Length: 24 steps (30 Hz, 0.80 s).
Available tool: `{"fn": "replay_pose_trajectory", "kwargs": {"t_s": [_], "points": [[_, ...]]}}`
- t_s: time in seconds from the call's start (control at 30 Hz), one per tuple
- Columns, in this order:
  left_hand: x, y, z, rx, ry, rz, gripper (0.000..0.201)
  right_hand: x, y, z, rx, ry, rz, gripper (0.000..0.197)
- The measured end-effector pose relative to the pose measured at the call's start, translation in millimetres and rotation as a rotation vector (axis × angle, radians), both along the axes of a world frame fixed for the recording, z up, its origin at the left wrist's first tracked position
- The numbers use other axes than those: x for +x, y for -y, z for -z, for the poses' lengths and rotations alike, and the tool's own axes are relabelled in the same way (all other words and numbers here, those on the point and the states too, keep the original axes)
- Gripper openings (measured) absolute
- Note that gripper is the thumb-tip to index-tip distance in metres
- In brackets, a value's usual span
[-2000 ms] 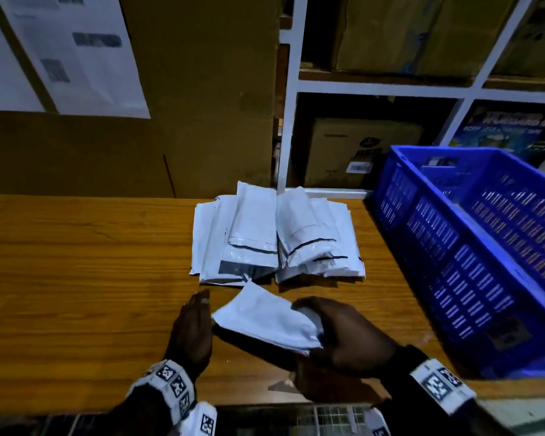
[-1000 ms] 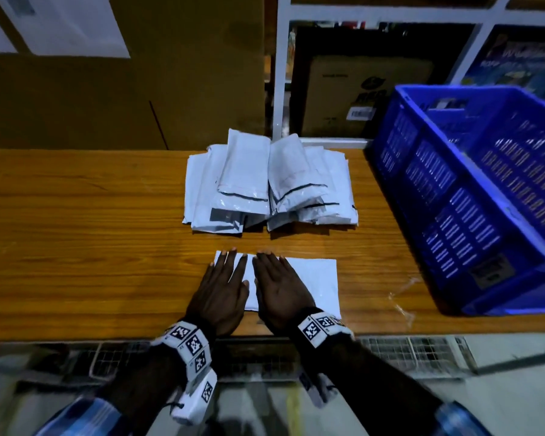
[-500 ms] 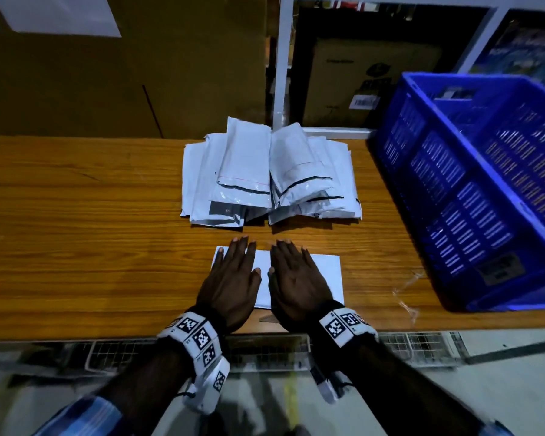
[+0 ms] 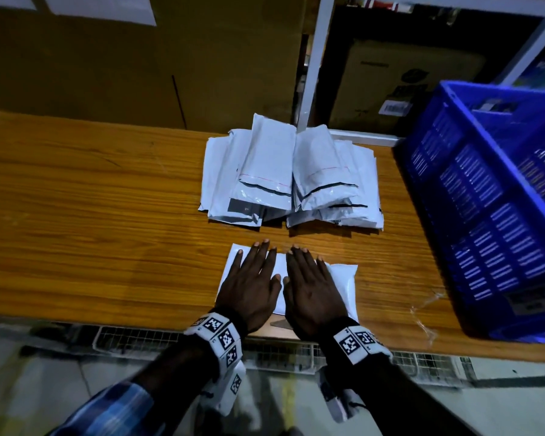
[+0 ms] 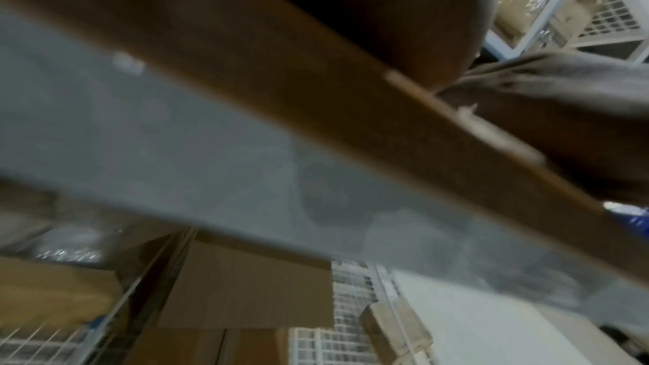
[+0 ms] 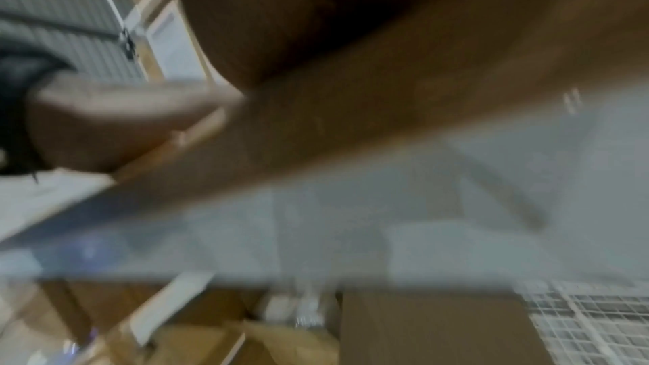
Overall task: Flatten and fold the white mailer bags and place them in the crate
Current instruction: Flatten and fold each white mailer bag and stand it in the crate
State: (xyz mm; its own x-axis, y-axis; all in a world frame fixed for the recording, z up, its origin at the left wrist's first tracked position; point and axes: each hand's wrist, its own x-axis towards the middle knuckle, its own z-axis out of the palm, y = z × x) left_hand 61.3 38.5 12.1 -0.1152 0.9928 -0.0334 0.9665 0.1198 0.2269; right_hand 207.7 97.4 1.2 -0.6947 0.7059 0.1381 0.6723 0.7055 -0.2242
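both hands, left hand point(image 4: 249, 286) and right hand point(image 4: 312, 287), press flat with straight fingers on a white bag point(image 4: 343, 278). the bag lies on the table point(image 4: 92, 215).

White, blue and orange-brown under dim light

The mailer bag point(image 4: 343, 278) at lower centre is showing plain white; the stacked bags point(image 4: 290, 180) above it are showing white with dark strips and thin red dotted lines. The crate point(image 4: 485, 215) at right is glowing blue with a slotted pattern, the table point(image 4: 92, 215) is showing streaked orange-brown grain, and the wristbands point(image 4: 221, 335) are showing black-and-white square codes.
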Motion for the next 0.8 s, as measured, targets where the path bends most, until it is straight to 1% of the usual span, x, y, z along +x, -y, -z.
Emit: {"fn": "replay_pose_trajectory", "kwargs": {"t_s": [0.07,0.17,0.27,0.47,0.63,0.73,0.8], "points": [[-1.8,-1.5,0.7,-0.016,-0.008,0.008,0.077,3.4,-2.0,-8.8,0.024,0.019,-0.006,0.059],[-2.3,-3.1,1.7,0.043,-0.007,0.016,0.072,9.7,-3.6,-14.8,0.034,0.037,0.036,0.059],[2.8,-5.5,5.9,0.090,-0.018,0.038,0.065,13.9,-0.9,-10.1,0.005,0.046,0.044,0.062],[6.2,-4.1,10.4,0.075,-0.036,0.052,0.061,12.3,1.5,-3.3,-0.019,0.000,0.073,0.059],[7.7,-5.6,12.5,0.072,-0.042,0.044,0.061,12.4,1.4,-4.5,-0.059,0.006,0.084,0.060],[8.4,-6.3,9.6,0.072,-0.033,0.027,0.066,14.7,-0.4,-14.3,-0.117,0.053,0.044,0.066],[10.2,-9.8,4.8,0.081,-0.023,0.041,0.067,17.4,-4.0,-20.2,-0.102,0.072,0.077,0.068]]}}
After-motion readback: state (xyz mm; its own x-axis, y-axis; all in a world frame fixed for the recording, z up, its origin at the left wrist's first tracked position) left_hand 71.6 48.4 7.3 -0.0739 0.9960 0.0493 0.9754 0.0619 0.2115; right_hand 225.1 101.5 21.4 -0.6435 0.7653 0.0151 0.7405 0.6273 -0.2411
